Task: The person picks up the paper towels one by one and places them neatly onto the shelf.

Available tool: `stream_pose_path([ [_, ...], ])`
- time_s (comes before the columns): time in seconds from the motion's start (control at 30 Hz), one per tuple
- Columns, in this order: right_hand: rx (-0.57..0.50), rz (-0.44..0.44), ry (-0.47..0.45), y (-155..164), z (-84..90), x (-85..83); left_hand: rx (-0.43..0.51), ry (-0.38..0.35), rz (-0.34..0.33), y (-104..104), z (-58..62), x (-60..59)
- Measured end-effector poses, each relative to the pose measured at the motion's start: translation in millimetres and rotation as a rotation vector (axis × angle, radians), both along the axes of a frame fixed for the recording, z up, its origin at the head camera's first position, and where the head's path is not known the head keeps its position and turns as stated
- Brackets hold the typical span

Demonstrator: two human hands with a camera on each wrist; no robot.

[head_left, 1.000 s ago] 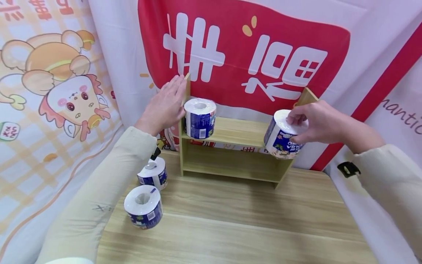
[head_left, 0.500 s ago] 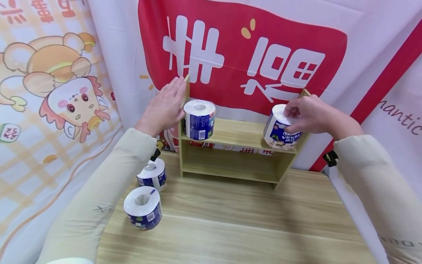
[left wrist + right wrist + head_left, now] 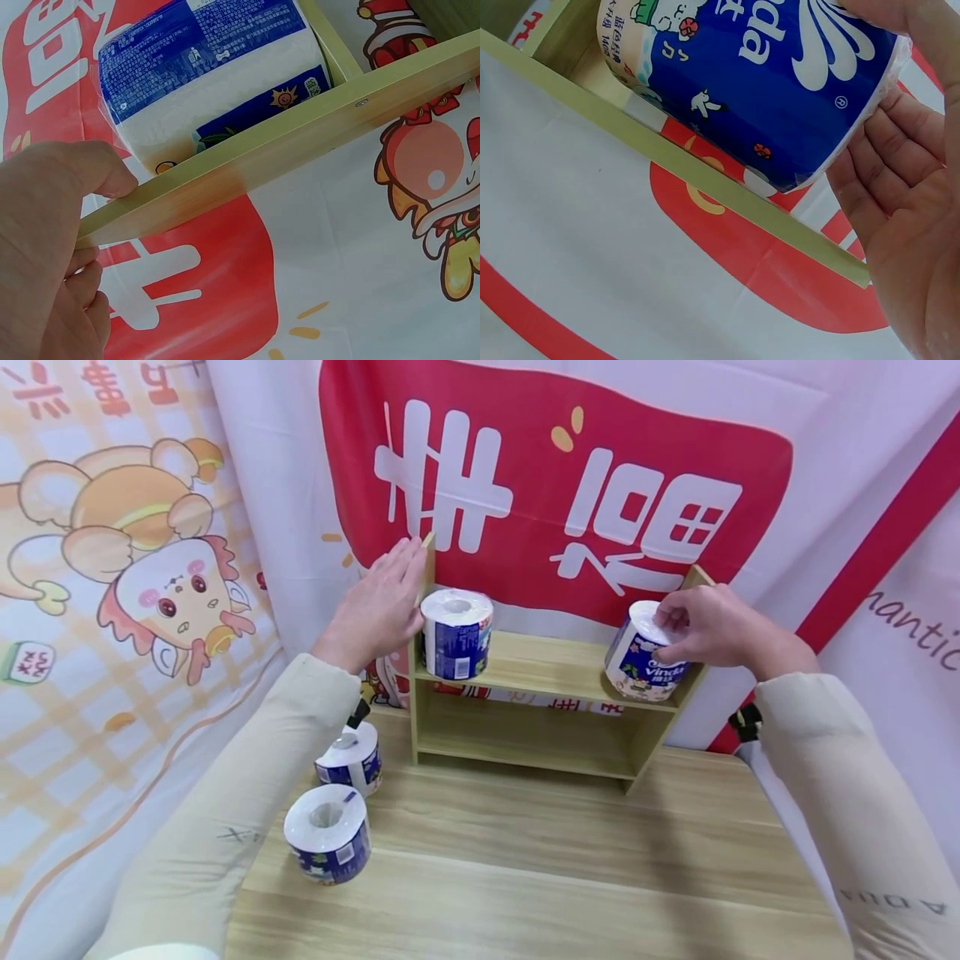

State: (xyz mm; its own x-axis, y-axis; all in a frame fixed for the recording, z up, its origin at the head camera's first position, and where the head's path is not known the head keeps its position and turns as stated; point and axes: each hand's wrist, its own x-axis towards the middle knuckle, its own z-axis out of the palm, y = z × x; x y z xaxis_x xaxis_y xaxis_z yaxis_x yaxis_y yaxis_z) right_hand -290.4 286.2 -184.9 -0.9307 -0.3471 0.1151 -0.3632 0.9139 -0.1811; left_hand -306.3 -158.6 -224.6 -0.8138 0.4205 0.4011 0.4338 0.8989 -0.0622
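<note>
Blue-and-white wrapped toilet roll sits at the small wooden shelf's right end, right hand grasping its top; released off-edge, it may topple. Left hand lies flat, fingers relaxed, bracing the shelf's side.

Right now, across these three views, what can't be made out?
- Head view: whether the right-hand roll sits flat on the wooden shelf; the right hand covers its top.
- Right wrist view: brand lettering cut off by the frame edge.
- Left wrist view: left hand fingers behind the side panel.
</note>
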Motion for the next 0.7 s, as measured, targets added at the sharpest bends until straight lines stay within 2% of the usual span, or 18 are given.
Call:
stream_pose_path([
  [0.43, 0.017, -0.026, -0.055, 0.5, -4.9, -4.8, 0.016, 0.011, -0.013, 0.8, -0.8, -1.1],
  [0.7, 0.051, -0.011, -0.045, -1.5, -7.1, -7.0, 0.022, 0.005, 0.003, 0.5, -1.8, -0.3],
])
